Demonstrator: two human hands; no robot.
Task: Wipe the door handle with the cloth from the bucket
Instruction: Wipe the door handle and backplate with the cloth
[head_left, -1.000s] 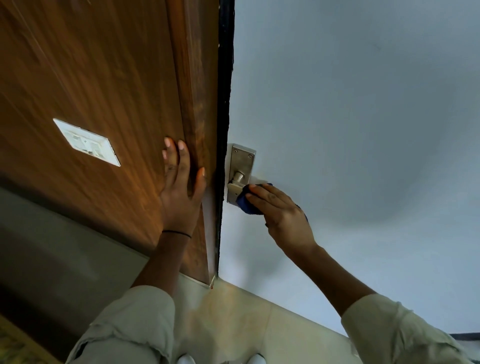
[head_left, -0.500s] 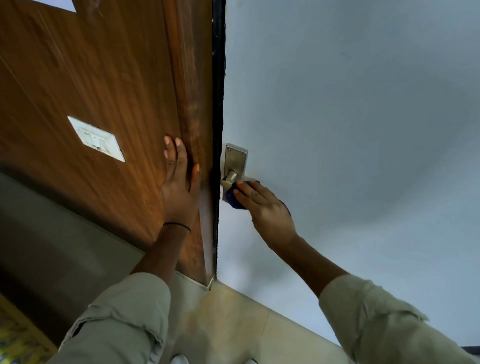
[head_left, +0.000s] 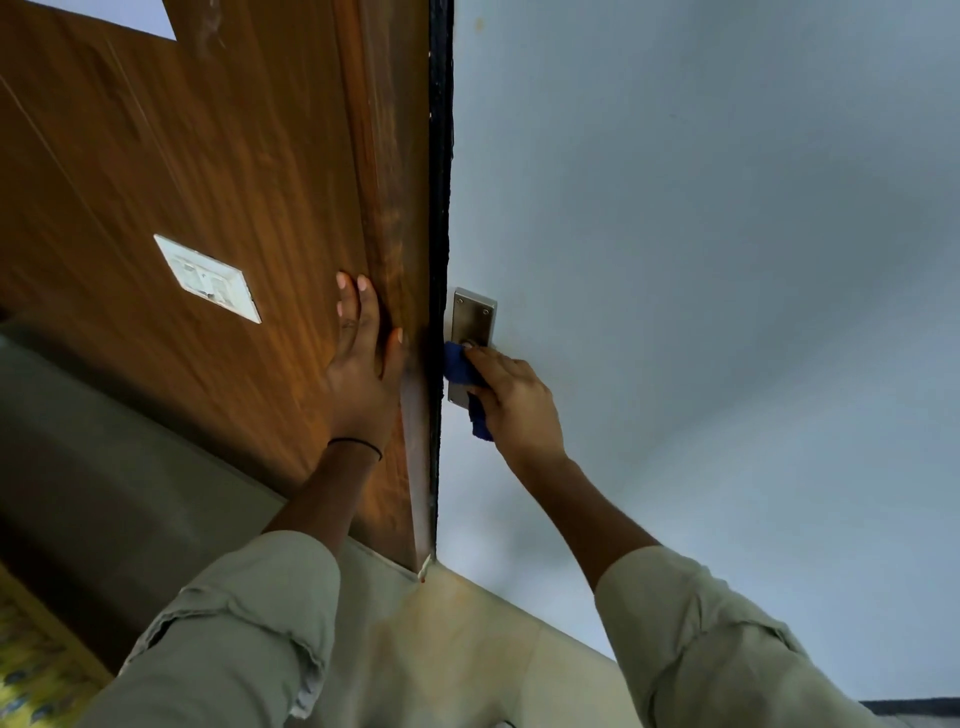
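Note:
A metal door handle plate (head_left: 471, 317) is fixed to the pale door (head_left: 701, 260) just right of its dark edge. My right hand (head_left: 511, 402) presses a blue cloth (head_left: 460, 366) over the lower part of the plate and hides the lever. A tail of the cloth hangs below my fingers. My left hand (head_left: 363, 364) lies flat, fingers apart, on the brown wooden frame (head_left: 384, 182) beside the door edge. No bucket is in view.
A white switch plate (head_left: 208, 278) is set in the wooden panel on the left. A grey wall band runs below the panel. Pale floor tiles (head_left: 467, 639) lie beneath me, with a patterned mat (head_left: 26, 670) at the bottom left.
My right hand has slid the cloth left and down along the handle plate, and the lever is now covered. The left hand stays on the frame. The view has shifted slightly.

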